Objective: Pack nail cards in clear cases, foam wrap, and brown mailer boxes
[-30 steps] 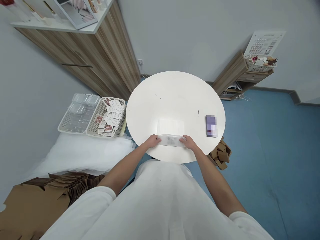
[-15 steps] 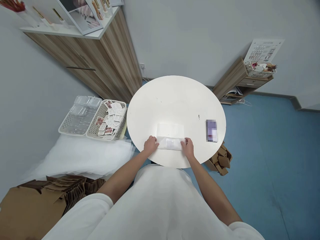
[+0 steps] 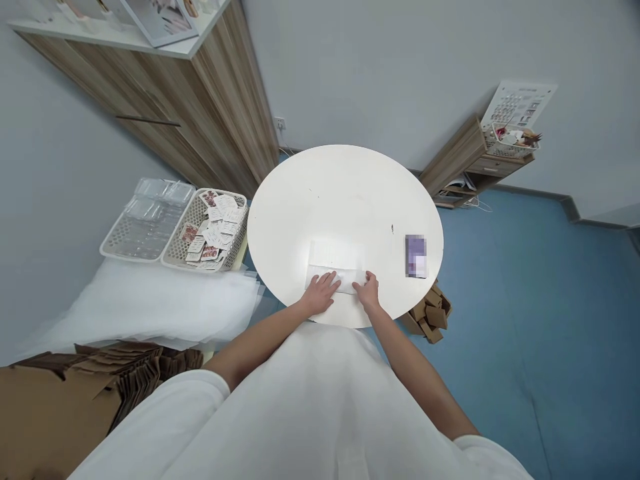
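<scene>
A thin, whitish, translucent packing sheet point(image 3: 337, 254) lies near the front edge of the round white table point(image 3: 350, 183). Its near part is folded over into a flat strip, and whatever may be inside the fold is hard to make out. My left hand point(image 3: 321, 294) rests flat on the left half of this strip with fingers stretched out. At the strip's right end, my right hand point(image 3: 367, 291) pinches the sheet between thumb and fingers.
A pixelated purple item point(image 3: 415, 256) lies on the table's right. Left of the table are a basket of printed cards point(image 3: 205, 230), a basket of clear plastic packs point(image 3: 145, 223), stacked white sheets point(image 3: 165, 303) and folded cardboard point(image 3: 55, 407). A cardboard-filled box point(image 3: 430, 312) stands below right.
My left hand has moved from the strip's left end inward and now lies flat on top. My right hand stays at the right end. The whole view has shifted slightly.
</scene>
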A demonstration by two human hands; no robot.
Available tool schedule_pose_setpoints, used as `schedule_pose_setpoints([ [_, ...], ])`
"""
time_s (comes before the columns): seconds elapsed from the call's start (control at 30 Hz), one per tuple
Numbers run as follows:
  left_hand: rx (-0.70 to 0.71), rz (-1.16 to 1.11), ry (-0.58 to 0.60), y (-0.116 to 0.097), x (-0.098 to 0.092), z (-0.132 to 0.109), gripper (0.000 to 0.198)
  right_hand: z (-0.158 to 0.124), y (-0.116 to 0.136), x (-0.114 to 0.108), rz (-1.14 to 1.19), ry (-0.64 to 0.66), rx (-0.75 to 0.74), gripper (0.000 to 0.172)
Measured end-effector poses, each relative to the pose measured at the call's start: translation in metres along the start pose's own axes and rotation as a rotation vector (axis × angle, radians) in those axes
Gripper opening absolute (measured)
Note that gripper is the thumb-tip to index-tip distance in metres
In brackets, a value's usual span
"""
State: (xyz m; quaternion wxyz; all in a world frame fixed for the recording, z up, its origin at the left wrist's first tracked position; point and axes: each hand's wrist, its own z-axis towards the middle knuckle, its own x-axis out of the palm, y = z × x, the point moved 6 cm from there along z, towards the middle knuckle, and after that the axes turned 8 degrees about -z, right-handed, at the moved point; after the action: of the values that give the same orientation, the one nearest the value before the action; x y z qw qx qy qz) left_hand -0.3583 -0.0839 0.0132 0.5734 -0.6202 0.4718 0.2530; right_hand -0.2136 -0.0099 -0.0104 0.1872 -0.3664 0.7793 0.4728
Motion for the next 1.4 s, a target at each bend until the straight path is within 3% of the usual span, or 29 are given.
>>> schedule_pose_setpoints([
  [0.13, 0.009, -0.004, -0.003, 0.002, 0.001, -0.004, 0.062, 0.01, 0.001, -0.005, 0.143, 0.087, 0.078, 0.076],
  [0.3, 0.0, -0.022, -0.002, -0.001, 0.006, -0.007, 0.064, 0.011, 0.003, -0.004, 0.12, 0.172, 0.008, 0.029],
  [0.47, 0.082, -0.026, 0.019, -0.012, 0.013, 0.0, 0.064, 0.004, -0.007, -0.01, 0.119, 0.117, 0.001, 0.013],
  [0.63, 0.084, -0.067, 0.022, -0.02, 0.014, 0.008, 0.065, -0.002, 0.003, -0.008, 0.169, 0.137, -0.018, 0.017],
  [0.87, 0.099, -0.079, -0.014, -0.02, 0.005, -0.002, 0.071, -0.006, 0.03, 0.01, 0.224, 0.399, -0.107, 0.016],
  [0.97, 0.108, -0.053, 0.021, -0.017, 0.008, -0.005, 0.066, -0.002, 0.027, 0.003, -0.007, 0.324, -0.184, 0.018],
  [1.1, 0.074, -0.082, 0.021, -0.01, 0.008, -0.012, 0.061, -0.003, 0.028, -0.004, -0.344, 0.143, -0.373, 0.038],
  [1.17, -0.045, -0.141, -0.02, -0.002, 0.008, -0.016, 0.058, -0.006, 0.028, 0.001, -0.422, 0.147, -0.41, 0.046],
  [1.33, -0.792, -0.408, -0.173, 0.045, 0.017, -0.04, 0.071, -0.011, 0.029, 0.019, -0.436, 0.18, -0.385, 0.051],
  [1.4, -0.899, -0.52, -0.15, 0.052, 0.026, -0.044, 0.072, -0.013, 0.03, 0.026, -0.411, 0.196, -0.389, 0.051],
])
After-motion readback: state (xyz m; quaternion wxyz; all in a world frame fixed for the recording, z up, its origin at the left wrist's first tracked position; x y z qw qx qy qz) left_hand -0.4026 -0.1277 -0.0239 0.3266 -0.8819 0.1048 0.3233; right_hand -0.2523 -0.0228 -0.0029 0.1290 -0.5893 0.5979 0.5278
